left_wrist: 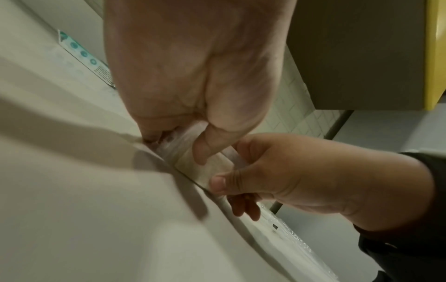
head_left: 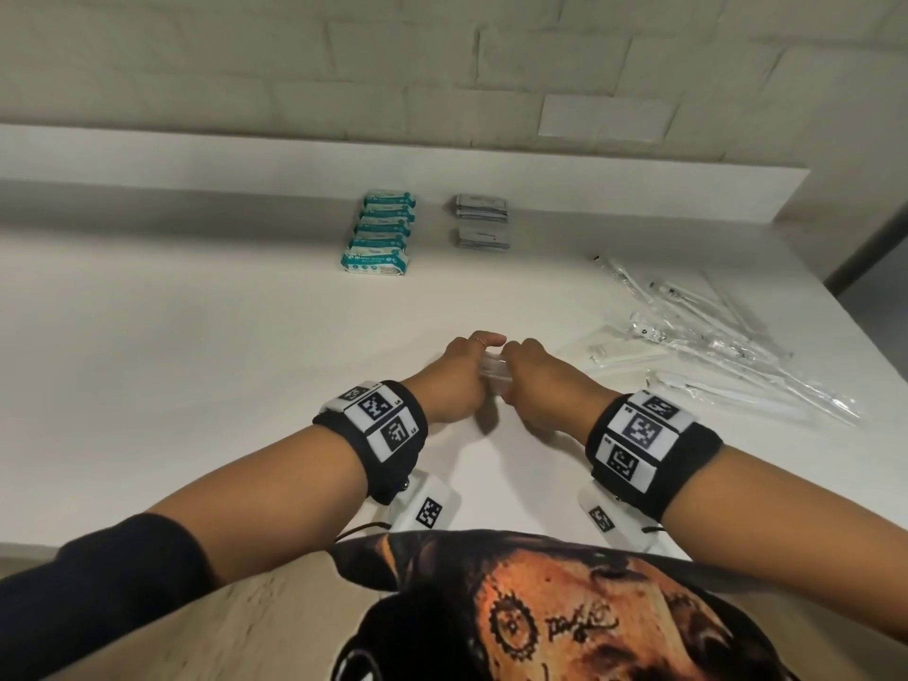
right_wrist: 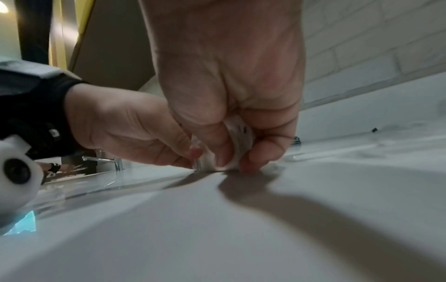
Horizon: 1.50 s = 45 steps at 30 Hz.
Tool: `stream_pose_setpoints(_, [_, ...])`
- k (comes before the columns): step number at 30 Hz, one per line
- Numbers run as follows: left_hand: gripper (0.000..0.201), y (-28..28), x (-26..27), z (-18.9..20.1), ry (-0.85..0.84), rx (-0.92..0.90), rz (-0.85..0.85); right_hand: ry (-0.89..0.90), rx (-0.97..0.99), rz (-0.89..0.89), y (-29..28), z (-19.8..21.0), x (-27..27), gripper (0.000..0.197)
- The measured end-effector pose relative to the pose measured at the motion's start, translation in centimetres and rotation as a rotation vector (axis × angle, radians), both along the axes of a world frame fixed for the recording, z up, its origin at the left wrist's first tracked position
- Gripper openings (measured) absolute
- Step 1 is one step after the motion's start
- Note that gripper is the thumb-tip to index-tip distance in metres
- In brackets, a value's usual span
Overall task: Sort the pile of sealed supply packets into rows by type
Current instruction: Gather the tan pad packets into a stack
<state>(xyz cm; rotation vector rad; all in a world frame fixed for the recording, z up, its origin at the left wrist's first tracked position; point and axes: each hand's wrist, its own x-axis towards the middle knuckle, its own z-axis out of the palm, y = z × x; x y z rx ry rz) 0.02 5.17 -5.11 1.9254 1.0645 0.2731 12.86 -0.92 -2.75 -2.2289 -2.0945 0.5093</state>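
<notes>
A small stack of clear packets point(head_left: 494, 373) is held on edge against the white tabletop point(head_left: 196, 336) near its front middle; it is gripped from both sides. The left hand point(head_left: 454, 380) is curled round the stack's left side, its thumb point(left_wrist: 205, 150) pressed on the near face and the other digits wrapped behind; the right hand point(head_left: 540, 380) is curled round the right side, the stack point(right_wrist: 237, 145) being pinched between its thumb point(right_wrist: 218, 150) and its fingers point(right_wrist: 260, 152). The two hands are seen touching at the knuckles above the stack; the stack's lower edge is set on the tabletop.

Further back, a row of teal-and-white packs point(head_left: 383, 233) is laid overlapping, running away from the person; just to its right, grey sachets point(head_left: 481, 221) are arranged in two small piles, one behind the other. At the right side of the tabletop, long clear-wrapped items point(head_left: 712, 336) are left in a loose, crossing heap, well apart from the rows. Black wristbands with printed square markers point(head_left: 378, 415) are worn on both wrists; a tiled wall point(head_left: 442, 66) is seen behind the tabletop.
</notes>
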Motion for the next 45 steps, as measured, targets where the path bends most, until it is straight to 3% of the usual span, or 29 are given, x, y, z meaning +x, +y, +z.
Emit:
stream_pose_setpoints(3, [0.059, 0.2, -0.1, 0.6, 0.054, 0.021, -0.013, 0.000, -0.040, 0.018, 0.2, 0.3, 0.0, 0.037])
stream_pose_setpoints(6, [0.067, 1.1, -0.5, 1.4, -0.074, -0.035, 0.072, 0.109, -0.050, -0.062, 1.2, 1.7, 0.4, 0.030])
stream_pose_setpoints(9, [0.062, 2.3, -0.5, 2.2, -0.308, -0.245, 0.263, 0.461, -0.011, -0.227, 2.8, 2.9, 1.0, 0.019])
stream_pose_setpoints(12, [0.025, 3.4, -0.2, 3.2, -0.540, -0.530, 0.284, 0.894, -0.021, -0.333, 4.4, 3.6, 1.5, 0.023])
stream_pose_setpoints(15, [0.014, 4.9, 0.5, 3.5, -0.600, -0.532, 0.311, 1.008, -0.029, -0.332, 6.0, 3.9, 1.7, 0.021])
stream_pose_setpoints(18, [0.014, 6.6, 1.0, 3.9, -0.514, -0.488, 0.356, 1.027, -0.013, -0.418, 7.9, 3.3, 2.0, 0.008])
stream_pose_setpoints(22, [0.020, 9.1, 1.8, 3.8, -0.395, -0.421, 0.421, 1.056, 0.021, -0.606, 11.6, 1.7, 2.5, 0.014])
stream_pose_setpoints(28, [0.023, 14.0, 2.7, 2.3, -0.300, -0.369, 0.519, 1.030, 0.005, -0.718, 16.5, -0.2, 2.7, 0.019])
stream_pose_setpoints(31, [0.010, 16.6, 3.3, 0.0, -0.261, -0.362, 0.531, 0.961, 0.011, -0.764, 18.2, -0.4, 2.9, 0.025])
stream_pose_setpoints(36, [0.014, 17.8, 3.9, -0.6, -0.221, -0.329, 0.550, 0.691, -0.065, -0.723, 20.1, -0.4, 3.0, 0.032])
stream_pose_setpoints(40, [0.008, 17.5, 4.1, -0.3, -0.176, -0.313, 0.576, 0.657, -0.050, -0.711, 20.0, -0.8, 3.1, 0.017])
stream_pose_setpoints(41, [0.016, 17.6, 4.1, -0.4, -0.169, -0.313, 0.579, 0.665, -0.033, -0.711, 19.9, -0.8, 3.0, 0.016])
stream_pose_setpoints(44, [0.065, 18.2, 3.7, -0.9, -0.185, -0.322, 0.615, 0.746, -0.044, -0.665, 19.1, -0.1, 3.3, 0.034])
stream_pose_setpoints(45, [0.072, 18.0, 3.7, -0.7, -0.204, -0.319, 0.631, 0.801, -0.068, -0.629, 18.3, 0.5, 3.7, 0.030])
